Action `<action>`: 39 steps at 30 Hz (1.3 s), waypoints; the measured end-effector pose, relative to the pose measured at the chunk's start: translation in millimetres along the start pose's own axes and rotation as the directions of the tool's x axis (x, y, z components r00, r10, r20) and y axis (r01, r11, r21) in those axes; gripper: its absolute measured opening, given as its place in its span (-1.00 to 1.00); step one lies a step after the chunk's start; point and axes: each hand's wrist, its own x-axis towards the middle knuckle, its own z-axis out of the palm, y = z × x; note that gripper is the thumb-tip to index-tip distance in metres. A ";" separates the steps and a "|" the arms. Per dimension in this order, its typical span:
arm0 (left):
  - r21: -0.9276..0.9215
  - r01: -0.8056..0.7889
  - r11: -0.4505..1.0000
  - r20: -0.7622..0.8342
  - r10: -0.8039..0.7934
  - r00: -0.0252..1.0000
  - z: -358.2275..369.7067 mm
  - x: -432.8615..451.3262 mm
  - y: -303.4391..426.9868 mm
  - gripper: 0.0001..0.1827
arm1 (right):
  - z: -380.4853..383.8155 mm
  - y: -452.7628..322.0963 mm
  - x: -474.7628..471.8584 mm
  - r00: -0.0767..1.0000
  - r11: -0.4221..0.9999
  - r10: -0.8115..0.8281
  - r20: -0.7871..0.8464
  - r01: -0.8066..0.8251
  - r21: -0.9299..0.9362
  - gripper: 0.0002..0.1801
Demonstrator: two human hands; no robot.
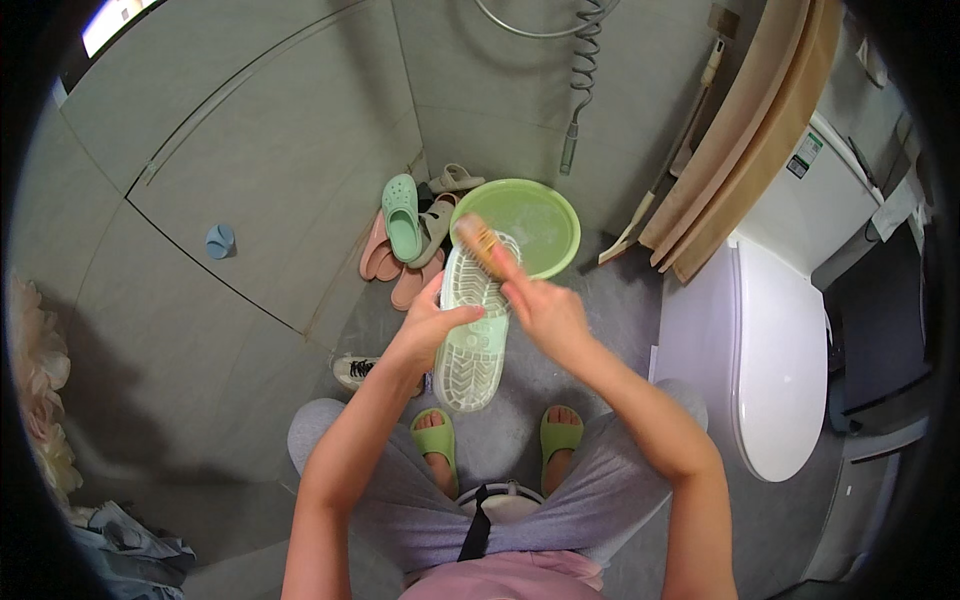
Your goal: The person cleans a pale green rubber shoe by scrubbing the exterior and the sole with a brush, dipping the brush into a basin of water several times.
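My left hand (pixel 435 322) grips the side of a pale green clog (pixel 487 334), its ridged sole turned up towards me and its thumb lying across the middle. My right hand (pixel 546 311) holds a scrubbing brush (pixel 484 244) with a brown back, slightly blurred, against the far end of the sole. Just beyond the clog stands a round green plastic basin (pixel 571 251) with cloudy water in it. Left of the basin, a mint green clog (pixel 403 217) lies on a heap of pink and grey-beige clogs and slippers.
A black-laced sneaker (pixel 356 370) lies on the floor by my left forearm. At right are a white toilet (pixel 780 367), hanging tan curtains (pixel 739 142) and a long-handled floor squeegee (pixel 660 172). A coiled shower hose (pixel 585 67) hangs above the basin. My feet wear green slides.
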 end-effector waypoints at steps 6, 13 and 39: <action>0.047 0.066 0.997 -0.059 -0.063 0.996 -1.0 -6.7 15.4 -0.33 | 2.3 -1.1 -4.6 0.997 0.997 -0.080 -0.001 0.080 -0.002 -0.29; 0.023 0.079 0.997 -0.072 -0.077 0.994 -9.6 -6.1 14.9 -0.34 | -0.1 -24.4 -21.8 0.979 0.981 -0.193 0.068 0.191 0.036 -0.29; 0.033 -0.037 0.999 -0.056 0.039 0.998 4.8 -1.4 5.2 -0.16 | -11.7 10.5 23.4 0.981 0.980 0.195 -0.012 -0.195 -0.037 -0.36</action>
